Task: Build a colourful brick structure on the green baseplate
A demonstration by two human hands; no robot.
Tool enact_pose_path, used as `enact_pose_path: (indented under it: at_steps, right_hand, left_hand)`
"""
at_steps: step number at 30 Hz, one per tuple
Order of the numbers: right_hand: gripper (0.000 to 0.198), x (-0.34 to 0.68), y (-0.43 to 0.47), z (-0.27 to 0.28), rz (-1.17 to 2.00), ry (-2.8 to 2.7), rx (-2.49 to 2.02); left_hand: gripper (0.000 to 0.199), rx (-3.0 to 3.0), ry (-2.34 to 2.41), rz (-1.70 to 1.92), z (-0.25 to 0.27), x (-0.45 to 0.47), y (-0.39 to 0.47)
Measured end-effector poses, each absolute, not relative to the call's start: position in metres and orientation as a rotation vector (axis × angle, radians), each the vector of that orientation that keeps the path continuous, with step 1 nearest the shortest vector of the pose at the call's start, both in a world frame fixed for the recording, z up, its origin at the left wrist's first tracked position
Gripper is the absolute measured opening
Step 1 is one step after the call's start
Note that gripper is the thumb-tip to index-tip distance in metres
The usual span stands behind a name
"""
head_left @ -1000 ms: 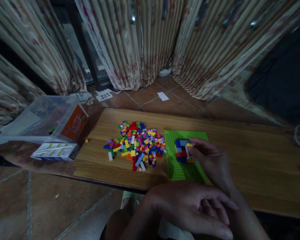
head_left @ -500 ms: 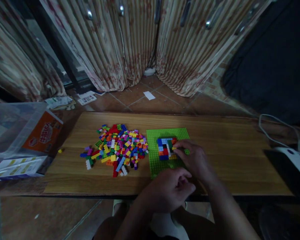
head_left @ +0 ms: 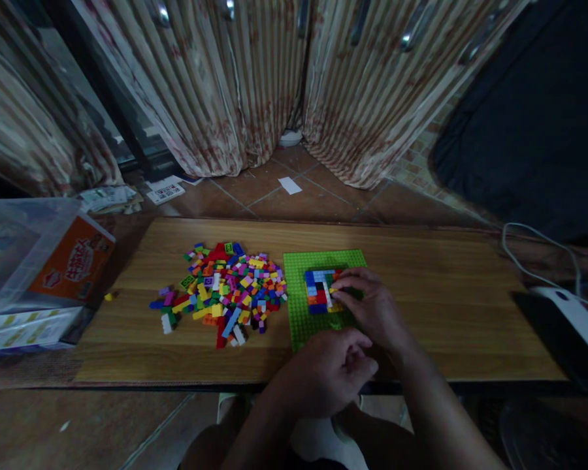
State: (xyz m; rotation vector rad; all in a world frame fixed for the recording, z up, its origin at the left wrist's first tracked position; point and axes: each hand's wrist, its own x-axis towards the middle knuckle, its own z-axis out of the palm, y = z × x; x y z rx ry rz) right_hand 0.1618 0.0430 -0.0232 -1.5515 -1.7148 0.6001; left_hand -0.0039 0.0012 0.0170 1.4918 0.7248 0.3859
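A green studded baseplate lies on the wooden table. On it stands a low square frame of toy bricks in blue, red, orange and yellow, with a white brick inside. My right hand reaches over the frame's right side, thumb and fingers pinching a small yellow brick beside the white one. Nearer the table's front edge, my left hand is curled closed below the frame; whatever its fingers hold, if anything, is hidden.
A spread pile of loose coloured bricks lies left of the baseplate. One yellow brick sits at the table's left end. Beyond it are a clear plastic bin and a carton. At right, a white device trails a cable.
My right hand has shifted slightly inward over the frame, with the yellow brick now close against the white one. My left hand keeps its curled pose. The whole view has drifted slightly.
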Motion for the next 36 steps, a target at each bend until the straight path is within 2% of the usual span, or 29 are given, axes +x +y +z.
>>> enact_pose_path:
  at_steps: [36]
  right_hand:
    - [0.009, 0.1578, 0.0478, -0.0321, 0.696, -1.376, -1.547]
  left_hand:
    - [0.029, 1.634, 0.845, 0.369, 0.0167, -0.0033, 0.0009]
